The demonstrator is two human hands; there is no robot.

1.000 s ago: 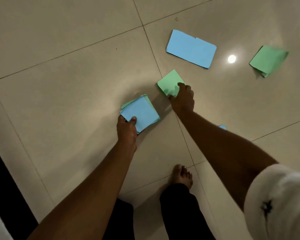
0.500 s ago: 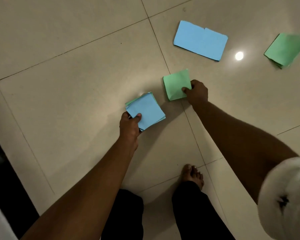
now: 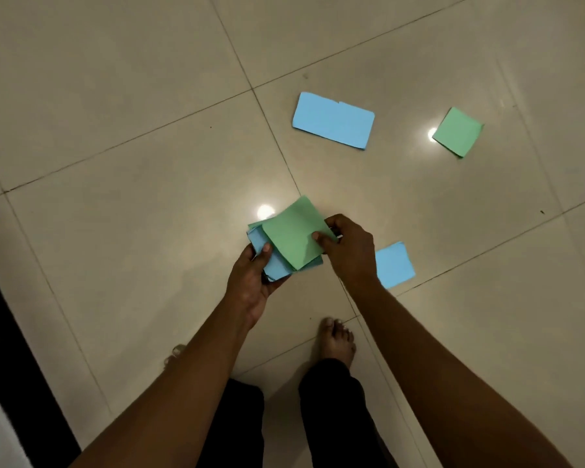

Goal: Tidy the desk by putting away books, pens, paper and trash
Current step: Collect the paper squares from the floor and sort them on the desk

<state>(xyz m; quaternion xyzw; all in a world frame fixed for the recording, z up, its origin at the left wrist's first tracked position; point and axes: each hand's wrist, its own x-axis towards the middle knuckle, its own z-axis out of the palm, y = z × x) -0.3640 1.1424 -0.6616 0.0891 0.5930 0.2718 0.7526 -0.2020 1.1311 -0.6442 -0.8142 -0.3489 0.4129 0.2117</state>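
Head view | step: collecting paper | left hand [image 3: 250, 278] grips the paper stack [image 3: 271, 266] | right hand [image 3: 348, 251] pinches a green sheet [image 3: 291, 231] onto its top | small blue sheet [image 3: 394, 265] lies on the floor [image 3: 115, 163] just beside | next, probably: free the right hand, take that sheet

No text, label, brand or number can be read anywhere. The green sheet [image 3: 289, 233], the stack [image 3: 277, 269] under it and the long blue sheet [image 3: 333, 120] on the floor [image 3: 115, 163] show only plain coloured faces.
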